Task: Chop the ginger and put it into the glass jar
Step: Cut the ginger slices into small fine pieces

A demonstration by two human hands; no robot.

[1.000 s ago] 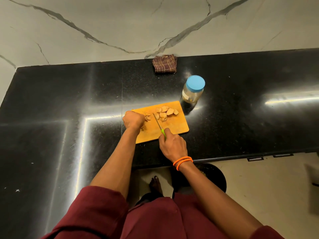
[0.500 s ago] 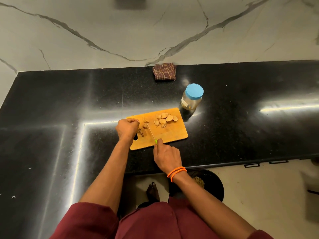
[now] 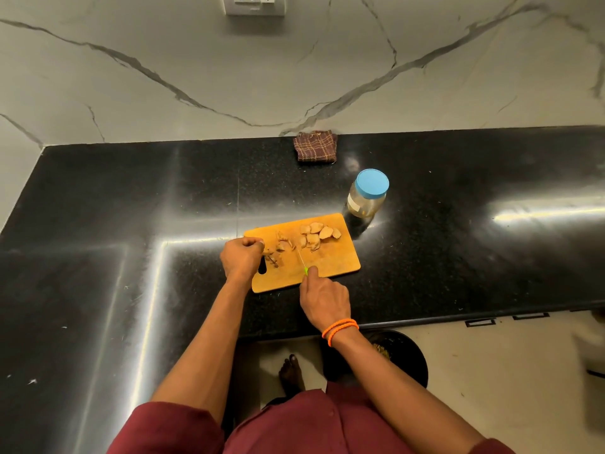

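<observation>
Pale unreadable label on glass jar (image 3: 366, 198)

Dim, glare streaks, warped edges

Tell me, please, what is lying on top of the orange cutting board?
On the cutting board lie ginger slices at the far right and smaller pieces near the left hand. The right hand holds a knife between them. Anything under the left hand is hidden.

Black counter (image 3: 131, 198) bears cutting board (image 3: 330, 263), jar (image 3: 366, 198), cloth (image 3: 316, 147)
</observation>
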